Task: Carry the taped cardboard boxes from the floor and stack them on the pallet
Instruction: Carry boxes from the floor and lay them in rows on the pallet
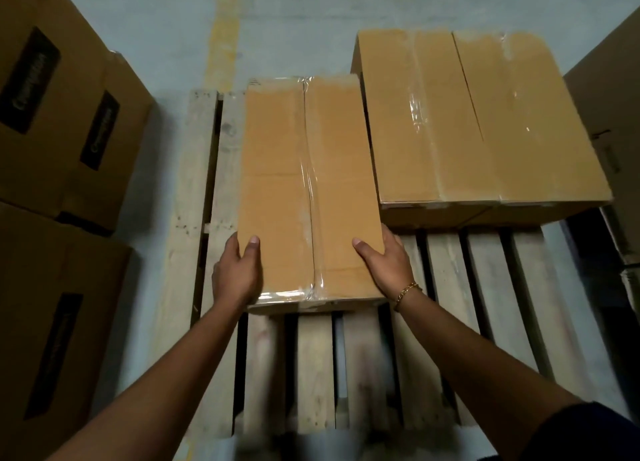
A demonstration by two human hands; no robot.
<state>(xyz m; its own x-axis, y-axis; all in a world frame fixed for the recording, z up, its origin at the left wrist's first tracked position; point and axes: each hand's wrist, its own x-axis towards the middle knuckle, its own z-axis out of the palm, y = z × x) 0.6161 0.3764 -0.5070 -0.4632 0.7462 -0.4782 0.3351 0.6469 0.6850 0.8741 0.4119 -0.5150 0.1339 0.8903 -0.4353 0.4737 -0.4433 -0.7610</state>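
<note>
1. Forearms nearest cam, both reaching fwd over the pallet (pixel 315 367) slats.
2. Left hand (pixel 239 270) clamps the near-left corner of the taped box (pixel 304 190): thumb on top, fingers wrapped down the side. Right hand (pixel 384 263) mirrors it on the near-right corner, with a bracelet (pixel 407 292) on the wrist. Both are pressed inward, pinching the box btwn them.
3. Box lies lengthwise on the pallet's left half, tape seam running away from cam. Can't tell if its full wt is down yet.
4. Two taped boxes (pixel 485 114) sit side by side on the far-right part, tops higher in view, just beside the held box at its far end.
5. Risk: right fingers are down the side facing that pair. A push rightward to close the gap could trap them btwn cardboard walls.
6. Risk: grip is at the near end only, so the far end can swing and land skewed vs the neighbours.
7. Risk: shiny tape (pixel 311 197) wraps the near edge close to the palms, and a slip there would likely drop that end onto the slats.
8. Risk: left fingertips under the edge could get nipped against a slat on release.
9. Printed cartons (pixel 62 114) stand stacked on the floor (pixel 311 17) at left, near the left elbow's path.
</note>
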